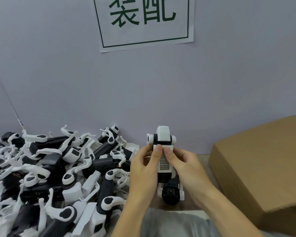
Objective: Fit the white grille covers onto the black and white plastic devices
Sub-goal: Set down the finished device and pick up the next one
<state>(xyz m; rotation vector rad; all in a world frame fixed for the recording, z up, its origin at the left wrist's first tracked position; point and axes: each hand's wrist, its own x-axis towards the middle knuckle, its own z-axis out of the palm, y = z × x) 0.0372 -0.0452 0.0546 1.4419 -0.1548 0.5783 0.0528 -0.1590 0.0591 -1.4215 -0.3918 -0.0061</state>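
Observation:
A black and white plastic device (163,139) is held upright in front of me, above the table's near edge. My left hand (143,170) grips its left side, thumb pressing the top of a white grille cover (164,162) that lies on the device's face. My right hand (186,166) grips the right side, its thumb on the same cover beside the left thumb. The device's black lower end (170,194) with white side tabs hangs below my hands.
A large heap of black and white devices and loose white parts (58,177) fills the table to the left. A brown cardboard box (263,159) stands at the right. A grey wall with a paper sign (143,21) rises behind.

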